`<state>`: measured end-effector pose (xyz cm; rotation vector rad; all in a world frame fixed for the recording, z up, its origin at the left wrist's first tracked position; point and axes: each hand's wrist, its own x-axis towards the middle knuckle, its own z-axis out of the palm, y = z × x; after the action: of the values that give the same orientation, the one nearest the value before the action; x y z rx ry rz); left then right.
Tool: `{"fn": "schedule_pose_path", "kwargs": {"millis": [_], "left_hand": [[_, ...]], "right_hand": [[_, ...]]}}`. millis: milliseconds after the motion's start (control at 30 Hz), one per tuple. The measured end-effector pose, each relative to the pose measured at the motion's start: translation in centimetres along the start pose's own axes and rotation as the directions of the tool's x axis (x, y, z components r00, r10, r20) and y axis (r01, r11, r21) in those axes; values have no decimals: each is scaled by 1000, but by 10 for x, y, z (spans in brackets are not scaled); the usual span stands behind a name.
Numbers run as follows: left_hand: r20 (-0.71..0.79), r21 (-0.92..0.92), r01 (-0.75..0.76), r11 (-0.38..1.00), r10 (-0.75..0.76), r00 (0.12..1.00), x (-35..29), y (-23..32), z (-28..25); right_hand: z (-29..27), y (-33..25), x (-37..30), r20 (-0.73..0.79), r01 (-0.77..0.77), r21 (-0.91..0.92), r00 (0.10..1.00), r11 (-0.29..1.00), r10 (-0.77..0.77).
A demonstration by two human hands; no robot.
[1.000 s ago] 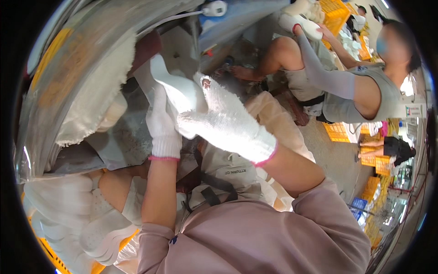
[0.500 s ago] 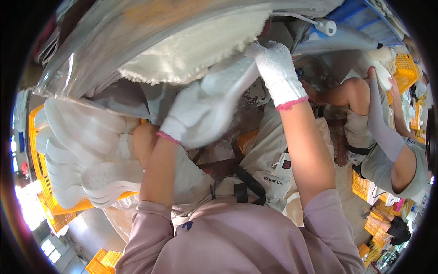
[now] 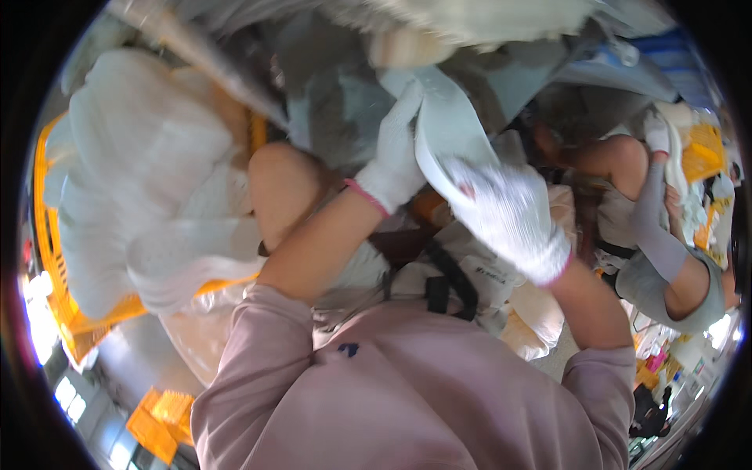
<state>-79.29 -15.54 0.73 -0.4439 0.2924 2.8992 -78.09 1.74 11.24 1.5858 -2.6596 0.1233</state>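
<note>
I see both hands in white knit gloves raised in front of the chest: the left hand [image 3: 395, 160] is closed around the upper edge of a curved white shoe sole [image 3: 446, 129], and the right hand [image 3: 509, 215] grips the same sole at its lower end. The sole sits between the two hands, just above a pale apron [image 3: 462, 270]. To my left, white soles are stacked in an orange crate [image 3: 59, 258]; to my right a co-worker's sleeved arm [image 3: 666, 251] is well apart.
</note>
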Motion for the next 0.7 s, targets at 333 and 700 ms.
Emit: {"fn": "schedule_pose_path", "kwargs": {"millis": [333, 700], "left_hand": [[-302, 173, -82, 982, 132, 944, 56, 34, -35], [-142, 113, -262, 958, 277, 950, 29, 19, -6]], "right_hand": [[18, -15, 64, -328, -255, 275, 881, 927, 340], [13, -6, 94, -97, -310, 558, 897, 770, 432]]}}
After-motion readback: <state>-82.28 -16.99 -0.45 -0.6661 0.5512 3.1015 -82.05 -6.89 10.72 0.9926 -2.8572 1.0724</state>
